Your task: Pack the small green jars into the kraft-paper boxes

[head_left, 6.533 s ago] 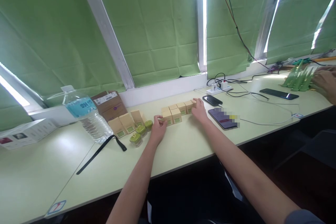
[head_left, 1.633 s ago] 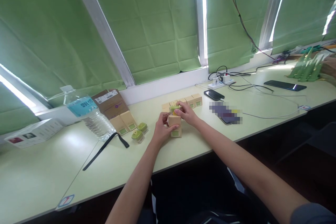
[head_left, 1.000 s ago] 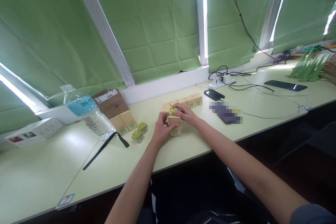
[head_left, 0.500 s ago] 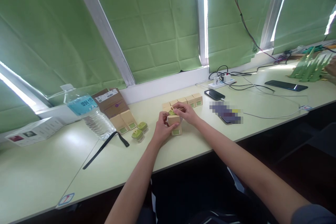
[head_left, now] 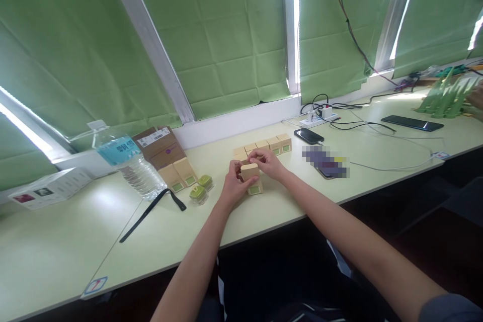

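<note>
In the head view my left hand (head_left: 234, 187) is wrapped around a small tan cardboard box (head_left: 254, 181) with a green label, upright on the table. The thumb presses on its front. My right hand (head_left: 266, 162) is at the top rear of the same box, its fingers pinched together at a flap there. The inside of the box is hidden from me. To the left stand two small jars with green lids, the nearer jar (head_left: 198, 193) and the farther jar (head_left: 206, 181). Behind my hands is a row of similar tan boxes (head_left: 274, 146).
Two more tan boxes (head_left: 184, 170), a brown carton (head_left: 160, 147), a water bottle (head_left: 141, 173) and a black strap (head_left: 151, 209) lie to the left. On the right are phones (head_left: 308, 136), a power strip (head_left: 319, 118) and cables. Another person's hand (head_left: 476, 95) shows at the far right.
A green-lidded piece with a light loop, held by my right fingers over the box top, has dropped out of sight behind the box's top panel. My left hand keeps its grip.
</note>
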Tool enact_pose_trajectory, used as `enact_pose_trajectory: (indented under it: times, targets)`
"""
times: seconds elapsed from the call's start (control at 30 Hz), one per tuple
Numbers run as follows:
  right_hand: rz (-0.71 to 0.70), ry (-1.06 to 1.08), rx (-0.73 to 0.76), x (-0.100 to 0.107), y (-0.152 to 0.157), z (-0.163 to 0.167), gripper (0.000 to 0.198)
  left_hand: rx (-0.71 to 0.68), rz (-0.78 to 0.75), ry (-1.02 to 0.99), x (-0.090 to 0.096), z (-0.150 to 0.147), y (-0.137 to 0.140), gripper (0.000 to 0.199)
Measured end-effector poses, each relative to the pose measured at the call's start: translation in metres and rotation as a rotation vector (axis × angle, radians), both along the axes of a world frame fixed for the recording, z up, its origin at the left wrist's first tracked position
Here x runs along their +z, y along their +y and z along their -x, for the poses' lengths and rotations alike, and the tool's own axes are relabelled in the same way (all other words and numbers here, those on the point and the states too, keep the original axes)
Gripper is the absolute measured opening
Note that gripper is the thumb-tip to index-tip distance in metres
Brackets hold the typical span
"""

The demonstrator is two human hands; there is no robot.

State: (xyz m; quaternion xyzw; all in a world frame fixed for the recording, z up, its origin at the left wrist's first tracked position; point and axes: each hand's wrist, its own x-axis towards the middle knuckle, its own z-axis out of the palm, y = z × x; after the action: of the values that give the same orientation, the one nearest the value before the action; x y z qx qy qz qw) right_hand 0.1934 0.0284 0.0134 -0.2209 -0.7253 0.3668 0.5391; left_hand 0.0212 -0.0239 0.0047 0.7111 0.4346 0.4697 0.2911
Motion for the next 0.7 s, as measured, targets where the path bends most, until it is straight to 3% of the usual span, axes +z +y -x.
enact_pose_trajectory:
  times: [0.23,0.4,0.7]
  targets:
    - [0.015,-0.100,0.027,0.000,-0.001,-0.003,0.016,0.006,-0.016,0.016,0.002,0.000,-0.001,0.052]
    - [0.008,-0.224,0.122,0.000,0.002,-0.009,0.021,0.003,-0.013,0.043,0.002,0.000,-0.001,0.052]
    - [0.059,-0.258,0.247,0.004,0.003,-0.018,0.023,0.009,-0.043,0.043,0.000,0.001,0.000,0.051]
